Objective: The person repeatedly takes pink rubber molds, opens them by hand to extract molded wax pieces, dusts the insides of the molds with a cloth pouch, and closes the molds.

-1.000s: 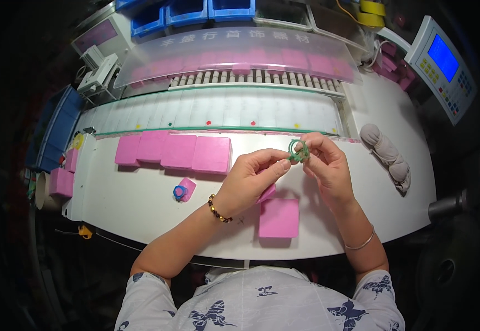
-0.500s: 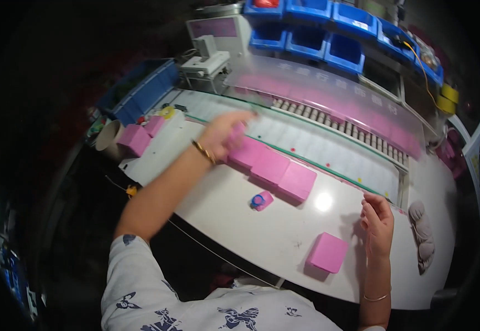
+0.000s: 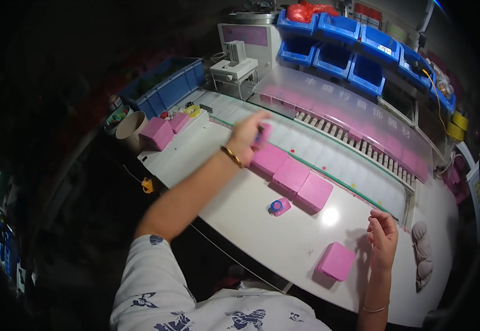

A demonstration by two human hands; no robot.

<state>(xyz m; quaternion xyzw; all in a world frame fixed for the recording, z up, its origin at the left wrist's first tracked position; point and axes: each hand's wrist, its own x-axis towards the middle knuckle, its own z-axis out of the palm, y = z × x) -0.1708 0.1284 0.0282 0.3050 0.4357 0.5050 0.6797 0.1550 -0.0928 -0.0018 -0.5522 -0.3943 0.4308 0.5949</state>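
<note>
My left hand [image 3: 246,138] reaches over the far edge of the white worktop, fingers closed on a small pink piece [image 3: 263,135] with a dark bluish spot. Just below it lies a row of pink blocks [image 3: 292,174], set side by side. A smaller pink piece with a blue ring [image 3: 279,207] rests in front of that row. On the right, my right hand [image 3: 383,237] hovers with loosely bent fingers apart and nothing visible in them. A separate pink block [image 3: 336,261] stands beside my right wrist.
Behind the row runs a white conveyor belt [image 3: 339,165] under a clear cover [image 3: 333,102]. Blue bins [image 3: 333,60] hang above. At left are a large blue crate [image 3: 165,85], a round tub [image 3: 131,126] and more pink blocks [image 3: 157,132]. A grey lumpy pad [image 3: 422,254] lies at right.
The whole view has shifted, so things sit farther right and lower. My left hand stays near the row's far end with its pink piece; my right hand keeps its pose.
</note>
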